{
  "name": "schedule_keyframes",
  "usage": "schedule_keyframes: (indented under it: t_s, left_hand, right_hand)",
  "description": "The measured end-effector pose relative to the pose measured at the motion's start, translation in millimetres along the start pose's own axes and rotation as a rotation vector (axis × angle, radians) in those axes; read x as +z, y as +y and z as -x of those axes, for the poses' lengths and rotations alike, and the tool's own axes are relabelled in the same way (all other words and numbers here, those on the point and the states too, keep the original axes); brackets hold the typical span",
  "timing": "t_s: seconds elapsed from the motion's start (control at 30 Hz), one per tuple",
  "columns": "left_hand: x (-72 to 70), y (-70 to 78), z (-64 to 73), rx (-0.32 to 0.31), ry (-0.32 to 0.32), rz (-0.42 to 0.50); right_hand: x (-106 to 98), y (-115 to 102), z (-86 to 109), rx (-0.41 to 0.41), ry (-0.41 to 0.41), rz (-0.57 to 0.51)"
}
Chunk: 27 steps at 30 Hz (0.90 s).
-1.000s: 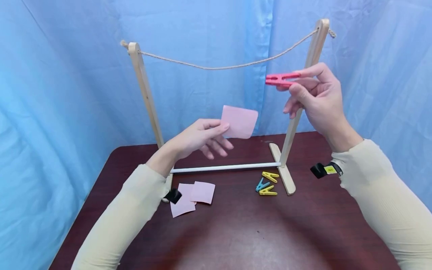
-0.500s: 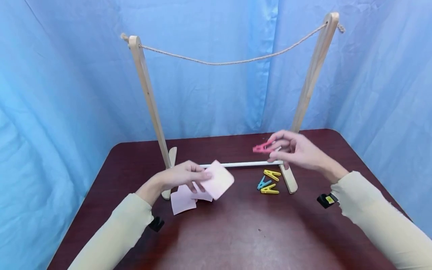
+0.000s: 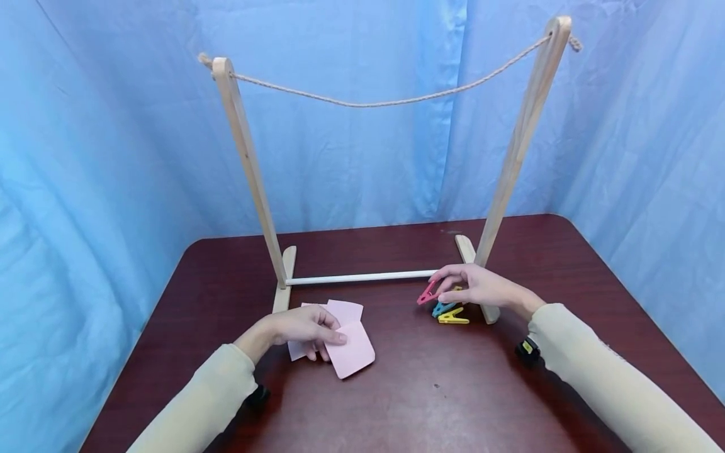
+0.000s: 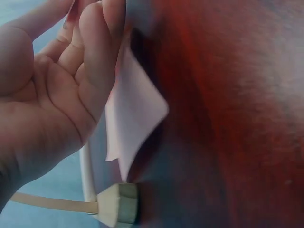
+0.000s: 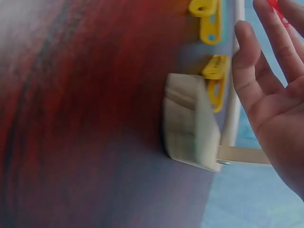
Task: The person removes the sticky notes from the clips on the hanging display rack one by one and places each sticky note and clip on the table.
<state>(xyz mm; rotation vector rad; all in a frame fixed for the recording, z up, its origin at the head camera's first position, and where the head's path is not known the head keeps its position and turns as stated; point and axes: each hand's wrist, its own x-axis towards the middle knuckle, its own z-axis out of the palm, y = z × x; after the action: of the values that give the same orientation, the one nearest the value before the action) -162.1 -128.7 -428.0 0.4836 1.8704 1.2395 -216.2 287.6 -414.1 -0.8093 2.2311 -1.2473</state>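
Observation:
Between thumb and fingers my left hand [image 3: 300, 328] pinches a square pink paper [image 3: 352, 352], low over the table and in front of other pink papers [image 3: 347, 309], partly covered by it and the hand. Pink sheets [image 4: 137, 99] lie beyond the fingers in the left wrist view. My right hand [image 3: 478, 286] holds a red clothespin [image 3: 427, 294] just above the table, just left of a blue clothespin [image 3: 442, 308] and a yellow clothespin [image 3: 453, 316]. A further yellow clothespin [image 5: 216, 85], mostly hidden by the hand in the head view, shows in the right wrist view.
A wooden frame stands at the back, with a left post [image 3: 249, 163], a right post [image 3: 518, 145] and a sagging rope [image 3: 362, 105] between their tops. A white bar [image 3: 362, 277] joins its feet. Blue curtains [image 3: 351, 170] hang behind the dark red table [image 3: 408, 402].
Both hands have come down from below the rope to the table. The left still holds the pink paper, now near the other papers; the right still holds the red clothespin, now beside the other clothespins.

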Motion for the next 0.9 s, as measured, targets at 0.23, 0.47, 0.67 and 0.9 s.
schedule_keyframes:
  t_s: [0.23,0.47,0.67,0.9]
  left_hand:
    - [3.2,-3.8,-2.3,-0.040,0.000,-0.010]
    - [5.0,-9.7,-5.8,-0.073,0.087,0.032]
    - [5.6,-8.7,-7.4,-0.080,0.117,0.029]
    - [8.8,-11.3,-7.9,-0.086,0.127,0.056]
  right_hand:
    - [-0.7,11.5,-6.0,0.016,0.031,0.007]
    - [-1.6,18.6,-6.2,0.026,0.025,0.038]
    - [-2.8,17.4,-4.6,0.039,0.029,0.028]
    - [-0.7,16.5,-6.1,0.038,-0.018,0.022]
